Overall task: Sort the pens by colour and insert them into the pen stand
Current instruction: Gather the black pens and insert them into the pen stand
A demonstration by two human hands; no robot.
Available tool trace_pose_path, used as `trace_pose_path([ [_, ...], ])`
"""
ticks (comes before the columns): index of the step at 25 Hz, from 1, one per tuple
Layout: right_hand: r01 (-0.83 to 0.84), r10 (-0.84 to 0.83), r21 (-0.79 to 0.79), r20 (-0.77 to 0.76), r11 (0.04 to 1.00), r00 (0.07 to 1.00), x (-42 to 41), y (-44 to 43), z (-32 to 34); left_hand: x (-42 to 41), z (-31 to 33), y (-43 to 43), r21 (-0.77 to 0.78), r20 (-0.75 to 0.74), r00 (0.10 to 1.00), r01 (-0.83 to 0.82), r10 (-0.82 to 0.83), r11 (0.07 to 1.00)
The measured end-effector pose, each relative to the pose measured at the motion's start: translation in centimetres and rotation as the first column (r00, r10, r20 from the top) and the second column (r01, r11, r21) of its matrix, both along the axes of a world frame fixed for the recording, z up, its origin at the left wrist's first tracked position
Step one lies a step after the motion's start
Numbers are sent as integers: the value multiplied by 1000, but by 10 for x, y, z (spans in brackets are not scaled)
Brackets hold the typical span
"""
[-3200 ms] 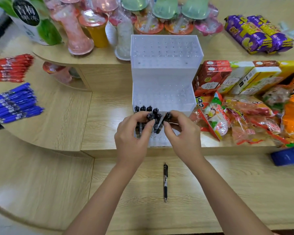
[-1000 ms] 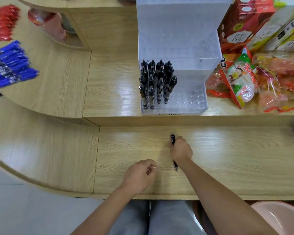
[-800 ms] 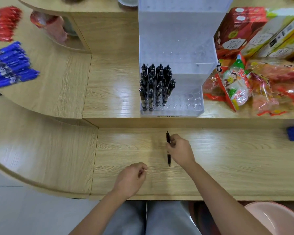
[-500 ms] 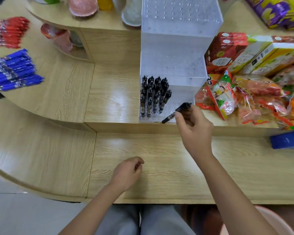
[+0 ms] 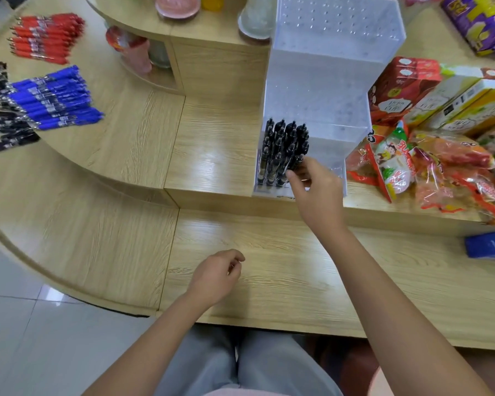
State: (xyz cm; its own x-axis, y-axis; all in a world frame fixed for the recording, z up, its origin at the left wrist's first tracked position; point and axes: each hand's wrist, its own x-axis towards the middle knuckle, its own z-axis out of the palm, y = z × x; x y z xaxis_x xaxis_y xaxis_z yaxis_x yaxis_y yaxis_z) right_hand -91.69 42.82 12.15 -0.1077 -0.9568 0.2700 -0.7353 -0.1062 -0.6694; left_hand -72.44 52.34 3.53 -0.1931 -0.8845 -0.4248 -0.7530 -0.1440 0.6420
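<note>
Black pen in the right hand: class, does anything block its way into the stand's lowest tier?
Nothing visible does. The right hand holds the black pen beside the standing black pens in the pen stand.

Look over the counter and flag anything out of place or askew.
Loose black pens lie at the far left, mingled with the heap of blue pens, while the other black pens stand in the clear tiered plastic pen stand. Nothing looks spilled or damaged.
</note>
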Motion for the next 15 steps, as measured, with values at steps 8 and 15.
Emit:
trace_pose_path([
  [8,52,-32,113,-176,992,984,10,-3,-6,20,-1,14,-4,-11,1000,-15,15,1000],
  [15,96,-105,255,22,962,994,18,37,-17,40,12,20,-36,-23,997,-77,76,996],
])
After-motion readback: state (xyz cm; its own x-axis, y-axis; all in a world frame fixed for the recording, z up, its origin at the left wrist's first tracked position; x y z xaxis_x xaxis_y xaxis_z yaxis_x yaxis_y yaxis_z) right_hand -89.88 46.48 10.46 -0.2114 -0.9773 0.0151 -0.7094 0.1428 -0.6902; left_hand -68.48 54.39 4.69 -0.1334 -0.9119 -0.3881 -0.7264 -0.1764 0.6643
